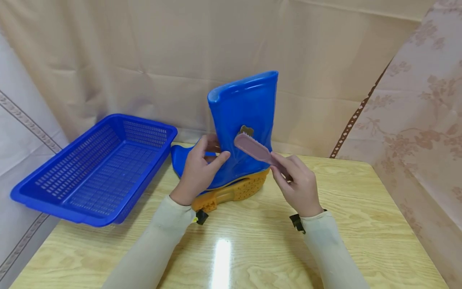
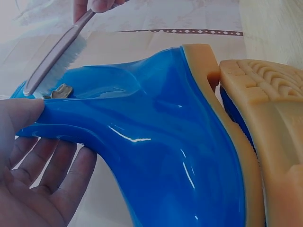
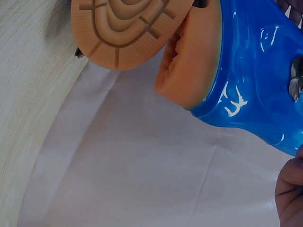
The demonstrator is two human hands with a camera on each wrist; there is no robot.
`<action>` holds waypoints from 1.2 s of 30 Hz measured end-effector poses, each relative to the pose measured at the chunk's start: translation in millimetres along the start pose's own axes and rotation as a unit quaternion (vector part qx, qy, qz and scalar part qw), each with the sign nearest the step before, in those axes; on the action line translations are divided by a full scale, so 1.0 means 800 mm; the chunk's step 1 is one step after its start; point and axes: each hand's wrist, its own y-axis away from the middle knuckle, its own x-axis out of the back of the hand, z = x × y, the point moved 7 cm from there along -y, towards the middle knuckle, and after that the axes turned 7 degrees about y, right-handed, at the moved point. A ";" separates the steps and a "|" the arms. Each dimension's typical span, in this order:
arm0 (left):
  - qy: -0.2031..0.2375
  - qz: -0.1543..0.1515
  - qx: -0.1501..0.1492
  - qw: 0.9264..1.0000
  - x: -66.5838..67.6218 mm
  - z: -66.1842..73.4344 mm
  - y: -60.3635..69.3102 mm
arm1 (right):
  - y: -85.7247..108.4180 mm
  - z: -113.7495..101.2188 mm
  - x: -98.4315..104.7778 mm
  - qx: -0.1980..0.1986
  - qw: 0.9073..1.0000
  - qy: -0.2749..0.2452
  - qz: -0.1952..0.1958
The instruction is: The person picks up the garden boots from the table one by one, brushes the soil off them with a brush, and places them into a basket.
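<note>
A blue rain boot (image 1: pixel 245 104) with an orange sole stands with its shaft up, its toe to the left. My left hand (image 1: pixel 199 170) grips the front of the shaft, thumb on the near side and fingers on the far side (image 2: pixel 54 163). Between right thumb and fingers, my right hand (image 1: pixel 297 184) pinches the handle of a mauve brush (image 1: pixel 254 147) with white bristles (image 2: pixel 66 59). The bristles are at a brown, mud-like patch (image 1: pixel 247 130) on the shaft. A second boot lies on its side below, its orange sole (image 1: pixel 234 192) facing me.
A blue plastic basket (image 1: pixel 108 172) with slotted walls stands at the left of the wood-grain table (image 1: pixel 343 192). Beige cloth (image 1: pixel 162 60) hangs behind the table, and a flowered curtain (image 1: pixel 426 120) is on the right.
</note>
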 end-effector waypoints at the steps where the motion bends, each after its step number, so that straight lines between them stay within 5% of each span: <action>1: 0.001 0.001 -0.001 1.000 0.000 0.000 0.000 | 0.000 0.002 0.000 -0.004 1.000 0.000 0.000; 10: 0.003 0.009 0.005 1.000 0.002 -0.001 -0.001 | 0.000 0.013 0.000 -0.046 0.999 -0.005 0.004; 25: 0.009 -0.030 -0.021 0.999 -0.004 0.003 0.001 | 0.000 -0.004 0.001 0.014 1.000 -0.018 -0.005; 36: -0.004 -0.021 -0.022 1.000 -0.001 0.000 -0.001 | 0.002 0.012 -0.002 -0.050 0.999 0.008 -0.017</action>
